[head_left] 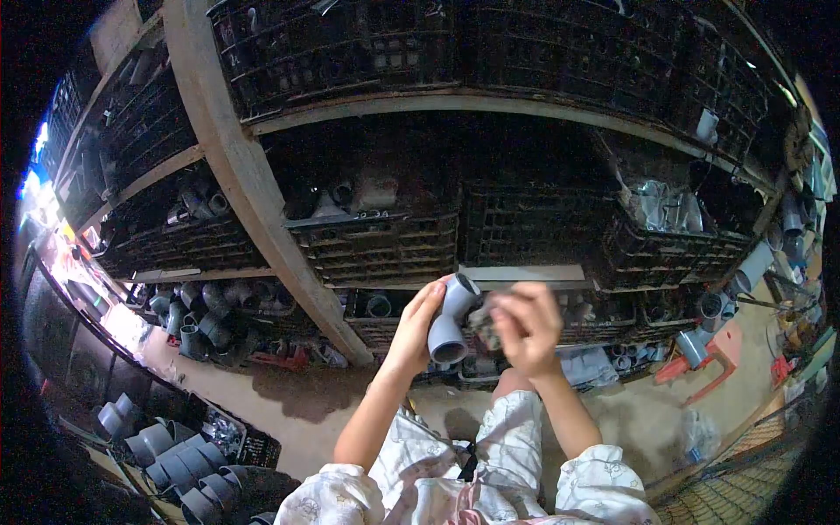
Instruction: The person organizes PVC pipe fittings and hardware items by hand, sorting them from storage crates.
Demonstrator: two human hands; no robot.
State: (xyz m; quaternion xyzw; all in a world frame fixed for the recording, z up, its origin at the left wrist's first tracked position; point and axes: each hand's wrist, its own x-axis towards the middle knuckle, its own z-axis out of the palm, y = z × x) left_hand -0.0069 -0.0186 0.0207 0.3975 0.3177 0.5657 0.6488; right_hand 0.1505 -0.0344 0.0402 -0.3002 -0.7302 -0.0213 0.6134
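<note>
My left hand (415,325) is closed around a grey plastic pipe fitting (449,322), gripping it from its left side. One round opening of the fitting faces up and right, another faces down. Close by on the right, my right hand (528,325) is bent toward the fitting and smeared by motion. Between its fingers and the fitting's side is a crumpled grey-brown rag (484,325), also blurred. Both hands are held up in front of the shelves, above my lap.
Black plastic crates (376,249) fill the wooden shelf rack (241,166) ahead. More grey pipe fittings (188,464) are heaped at the lower left, others (206,315) on the low shelf. A red plastic stool (713,363) stands at the right on the floor (306,394).
</note>
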